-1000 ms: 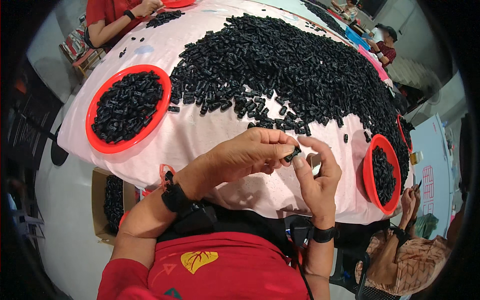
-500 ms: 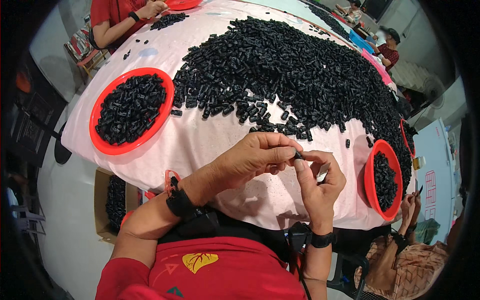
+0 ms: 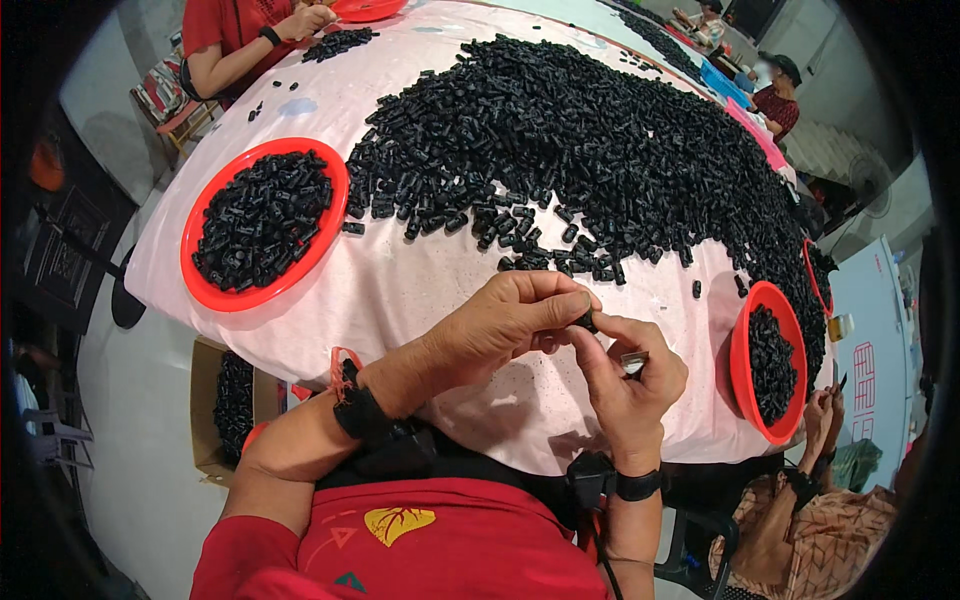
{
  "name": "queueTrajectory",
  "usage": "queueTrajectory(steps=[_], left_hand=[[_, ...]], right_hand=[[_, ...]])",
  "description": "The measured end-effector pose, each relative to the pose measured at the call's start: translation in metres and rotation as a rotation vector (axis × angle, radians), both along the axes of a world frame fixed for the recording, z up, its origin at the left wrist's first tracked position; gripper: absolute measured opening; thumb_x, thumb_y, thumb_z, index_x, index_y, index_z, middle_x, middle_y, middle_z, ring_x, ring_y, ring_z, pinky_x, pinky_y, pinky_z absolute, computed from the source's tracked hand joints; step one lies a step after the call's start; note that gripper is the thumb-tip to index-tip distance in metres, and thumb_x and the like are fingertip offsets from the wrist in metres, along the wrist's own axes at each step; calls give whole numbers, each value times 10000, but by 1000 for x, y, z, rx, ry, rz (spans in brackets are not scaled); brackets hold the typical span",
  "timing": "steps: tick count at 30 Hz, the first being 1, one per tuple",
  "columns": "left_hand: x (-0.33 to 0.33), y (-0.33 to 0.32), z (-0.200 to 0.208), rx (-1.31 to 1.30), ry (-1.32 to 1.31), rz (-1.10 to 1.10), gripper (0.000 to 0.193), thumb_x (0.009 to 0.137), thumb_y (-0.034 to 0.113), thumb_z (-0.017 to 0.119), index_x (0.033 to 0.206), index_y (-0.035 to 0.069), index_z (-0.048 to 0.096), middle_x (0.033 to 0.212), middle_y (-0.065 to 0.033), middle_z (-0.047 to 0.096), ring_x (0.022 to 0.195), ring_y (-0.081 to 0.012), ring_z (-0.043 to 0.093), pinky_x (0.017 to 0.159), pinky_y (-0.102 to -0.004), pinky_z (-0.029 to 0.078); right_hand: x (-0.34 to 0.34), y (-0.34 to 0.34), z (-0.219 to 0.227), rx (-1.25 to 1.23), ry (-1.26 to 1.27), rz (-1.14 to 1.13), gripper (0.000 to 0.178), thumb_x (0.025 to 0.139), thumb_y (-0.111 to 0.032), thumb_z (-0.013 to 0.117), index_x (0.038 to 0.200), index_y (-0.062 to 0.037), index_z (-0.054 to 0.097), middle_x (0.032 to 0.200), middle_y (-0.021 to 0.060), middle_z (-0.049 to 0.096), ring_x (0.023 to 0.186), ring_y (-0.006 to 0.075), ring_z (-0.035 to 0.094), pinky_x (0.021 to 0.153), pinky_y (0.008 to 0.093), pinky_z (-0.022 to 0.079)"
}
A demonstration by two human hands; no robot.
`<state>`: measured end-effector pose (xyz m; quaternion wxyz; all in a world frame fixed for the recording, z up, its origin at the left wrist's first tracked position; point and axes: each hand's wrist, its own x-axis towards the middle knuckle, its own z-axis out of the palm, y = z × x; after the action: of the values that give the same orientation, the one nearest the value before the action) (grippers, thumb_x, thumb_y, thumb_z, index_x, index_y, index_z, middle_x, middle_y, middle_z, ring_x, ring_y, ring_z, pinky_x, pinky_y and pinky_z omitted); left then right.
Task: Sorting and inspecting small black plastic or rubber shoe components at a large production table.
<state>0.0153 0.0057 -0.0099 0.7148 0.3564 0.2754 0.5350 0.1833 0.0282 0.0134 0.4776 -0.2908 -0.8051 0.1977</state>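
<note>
Just below the middle of the frame, the left hand (image 3: 505,325) and the right hand (image 3: 628,385) met fingertip to fingertip over the pale pink table cover (image 3: 400,290). Pinched between them sat 1 small black plastic piece (image 3: 587,321), the left thumb and forefinger closed on it from the left, the right fingers closed on it from below. Its long axis could not be told (too little showed). The right hand also held a small pale metal part (image 3: 633,362), just below the piece. The piece looked dark, matte and stubby, like the big heap of black pieces (image 3: 600,150) above.
</note>
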Motion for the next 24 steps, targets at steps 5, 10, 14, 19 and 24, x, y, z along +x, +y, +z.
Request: queueTrajectory(steps=[5,10,14,19,24], left_hand=[[-2,0,4,-19,3,7,264,955,253,544,1076,27,604,899,-19,638,810,-90,627,774,-250,512],[-4,0,4,-39,29,-50,316,948,275,549,1115,13,603,946,-38,645,845,-96,625,777,-261,524],[0,2,-3,-27,-15,-66,333,951,273,544,1150,9,590,987,-54,648,857,-105,626,785,-267,527],[2,1,-4,-41,-11,-58,349,959,271,528,1174,0,573,1023,-60,643,903,-112,621,803,-267,520],[-1,0,3,13,-28,-88,366,959,261,535,1209,-5,561,1046,-55,644,920,-100,613,811,-241,498]], right_hand=[[0,-3,0,49,-13,28,225,709,-89,809,839,-27,636,640,52,637,502,77,580,442,210,422],[6,1,2,-277,-89,0,260,745,-186,796,820,-16,614,610,45,611,515,84,569,468,220,433],[0,2,-3,-359,-115,-3,305,758,-244,785,859,-6,623,596,50,601,534,102,579,495,237,454],[2,5,-5,-367,-162,-18,382,768,-293,768,1014,-22,657,628,76,632,550,144,609,518,266,478],[3,5,0,-357,-198,-31,373,779,-285,757,1032,-30,659,659,88,654,574,167,641,528,268,485]])
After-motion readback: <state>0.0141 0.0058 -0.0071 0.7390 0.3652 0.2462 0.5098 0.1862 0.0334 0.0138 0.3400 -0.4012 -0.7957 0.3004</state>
